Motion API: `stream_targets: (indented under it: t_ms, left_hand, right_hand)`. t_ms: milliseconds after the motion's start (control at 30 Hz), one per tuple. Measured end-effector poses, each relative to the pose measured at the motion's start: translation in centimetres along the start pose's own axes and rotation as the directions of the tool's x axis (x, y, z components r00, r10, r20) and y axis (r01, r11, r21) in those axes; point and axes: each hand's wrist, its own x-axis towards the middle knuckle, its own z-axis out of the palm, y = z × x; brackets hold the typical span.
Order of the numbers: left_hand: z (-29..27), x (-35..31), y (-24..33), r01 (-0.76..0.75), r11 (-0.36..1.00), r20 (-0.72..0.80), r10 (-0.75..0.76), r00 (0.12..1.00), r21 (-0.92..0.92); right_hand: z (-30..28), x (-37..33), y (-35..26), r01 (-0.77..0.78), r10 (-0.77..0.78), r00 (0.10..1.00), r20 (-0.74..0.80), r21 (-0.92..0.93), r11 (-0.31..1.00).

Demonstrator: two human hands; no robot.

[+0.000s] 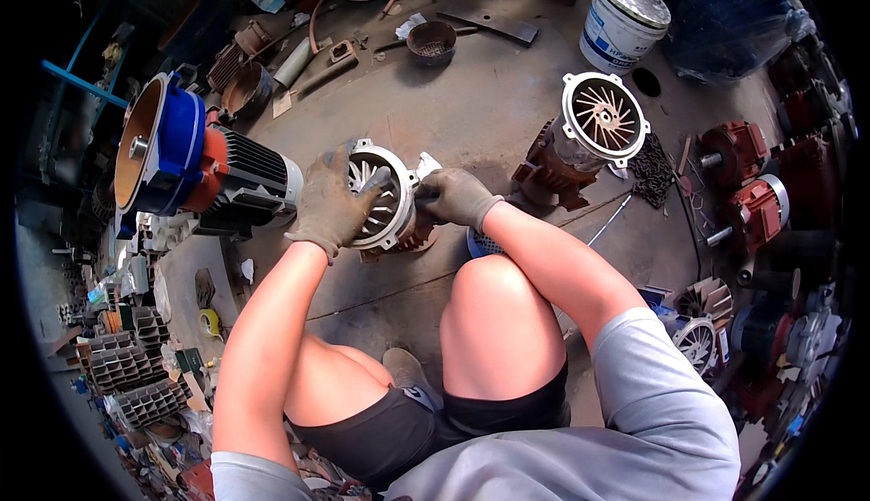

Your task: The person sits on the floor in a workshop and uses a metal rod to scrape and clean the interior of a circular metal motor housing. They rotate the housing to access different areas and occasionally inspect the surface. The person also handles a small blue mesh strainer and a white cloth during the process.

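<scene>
An electric motor body (392,232) with a pale round end ring and radial fins inside stands on the floor in front of me. My left hand (331,197), in a grey-brown work glove, grips the left side of its ring, with fingers reaching over the opening. In a matching glove, my right hand (456,197) is closed at the ring's right side. A crumpled white piece of cloth or paper (427,166) sticks out from its fingertips. To the right stands a similar motor body (555,164), rusty below, with a finned ring on top.
A large blue, orange and black motor (217,168) lies at the left. Beyond are a rusty bowl (431,42), a flat metal plate (494,25) and a white bucket (623,23). Red motors (754,209) line the right. A thin metal rod (609,220) lies on the floor.
</scene>
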Motion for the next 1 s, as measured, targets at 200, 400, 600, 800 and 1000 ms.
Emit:
stream_targets:
  t_ms: [200, 400, 600, 800, 1000]
  left_hand:
    - [0.8, -0.8, -1.6, -0.083, 0.996, -0.103, 0.08, 0.991, -0.019]
    - [0.7, -0.9, -1.1, -0.05, 0.999, -0.07, 0.051, 0.996, 0.02]
    - [1.0, -0.7, -1.4, -0.059, 0.998, -0.103, 0.061, 0.993, 0.025]
    - [0.6, -0.8, -1.2, -0.013, 1.0, -0.078, 0.013, 0.997, -0.003]
    - [1.0, -0.9, -1.6, -0.02, 1.0, -0.1, 0.019, 0.995, -0.011]
  right_hand:
    - [0.1, -1.1, -2.0, -0.011, 0.021, 0.998, -0.056, 0.165, 0.986]
    - [0.6, -1.2, -1.5, -0.073, 0.088, 0.994, -0.063, 0.204, 0.976]
    - [0.8, -1.2, -1.3, -0.149, 0.168, 0.985, -0.05, 0.265, 0.953]
    - [0.3, -1.9, -2.6, -0.103, 0.137, 0.989, -0.06, 0.388, 0.916]
    - [0.2, -2.0, -3.2, -0.094, 0.13, 0.988, -0.087, 0.337, 0.937]
